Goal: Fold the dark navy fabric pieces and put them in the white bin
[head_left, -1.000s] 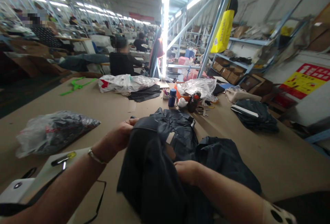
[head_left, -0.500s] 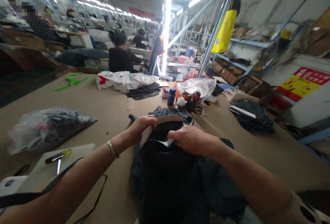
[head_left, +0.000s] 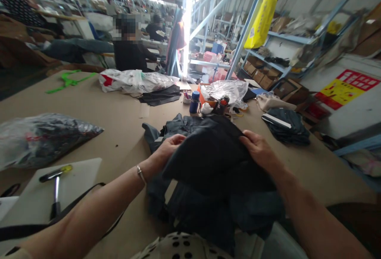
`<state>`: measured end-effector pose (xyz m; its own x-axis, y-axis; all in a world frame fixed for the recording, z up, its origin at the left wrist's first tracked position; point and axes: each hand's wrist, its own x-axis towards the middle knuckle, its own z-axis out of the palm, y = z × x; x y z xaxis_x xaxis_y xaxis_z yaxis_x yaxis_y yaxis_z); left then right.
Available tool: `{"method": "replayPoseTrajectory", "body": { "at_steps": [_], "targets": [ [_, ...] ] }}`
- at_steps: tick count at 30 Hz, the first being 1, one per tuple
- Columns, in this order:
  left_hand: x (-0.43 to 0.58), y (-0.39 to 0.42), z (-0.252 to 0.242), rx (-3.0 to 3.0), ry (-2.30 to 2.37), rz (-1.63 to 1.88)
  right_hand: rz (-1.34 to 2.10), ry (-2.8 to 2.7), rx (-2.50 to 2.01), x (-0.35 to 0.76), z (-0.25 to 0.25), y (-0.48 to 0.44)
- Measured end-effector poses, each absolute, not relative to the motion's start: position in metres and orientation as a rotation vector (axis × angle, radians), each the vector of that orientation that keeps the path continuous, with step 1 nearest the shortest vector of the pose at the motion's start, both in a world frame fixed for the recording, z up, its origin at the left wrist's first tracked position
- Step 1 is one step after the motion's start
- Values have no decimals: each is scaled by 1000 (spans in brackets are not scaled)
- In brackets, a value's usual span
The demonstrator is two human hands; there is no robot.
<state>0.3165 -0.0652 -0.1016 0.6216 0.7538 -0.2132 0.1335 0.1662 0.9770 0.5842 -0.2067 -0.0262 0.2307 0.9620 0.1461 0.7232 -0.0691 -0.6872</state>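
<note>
A dark garment (head_left: 214, 155) is stretched between my two hands, one broad black panel of it lifted above the rest. My left hand (head_left: 170, 146) pinches the panel's left edge, fingertips partly tucked behind the cloth. On the opposite side, my right hand (head_left: 257, 145) grips the upper right edge between thumb and fingers. Below the raised panel, more bluish-dark cloth (head_left: 202, 211) lies bunched at the table's near side, with a pale strip (head_left: 170, 191) showing. A further heap of dark cloth (head_left: 184, 123) rests just beyond my hands.
To the left, a hammer (head_left: 56, 189) lies on a white board (head_left: 89, 167), near a plastic bag of dark items (head_left: 50, 140). A blue bottle (head_left: 194, 102) and a dark bottle (head_left: 220, 104) stand ahead. Folded dark garments (head_left: 285, 128) are stacked at right. A person (head_left: 127, 48) sits beyond the table.
The opening with the white band is no longer visible; the black panel is now spread and raised. My right hand has moved right, away from my left. The view has shifted slightly.
</note>
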Motion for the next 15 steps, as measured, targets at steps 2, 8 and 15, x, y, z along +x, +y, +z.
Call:
{"method": "replayPoseTrajectory", "body": {
  "at_steps": [2,8,15],
  "targets": [
    [307,-74,-130,1605,1014,393,386,-1431,-2048,636,-37,-244],
    [289,-104,-200,1975,1278,74,-104,-1186,-2435,703,-96,-304],
    [300,-120,-187,2093,1204,36,258,-2156,-1829,521,-131,-215]
  ]
}}
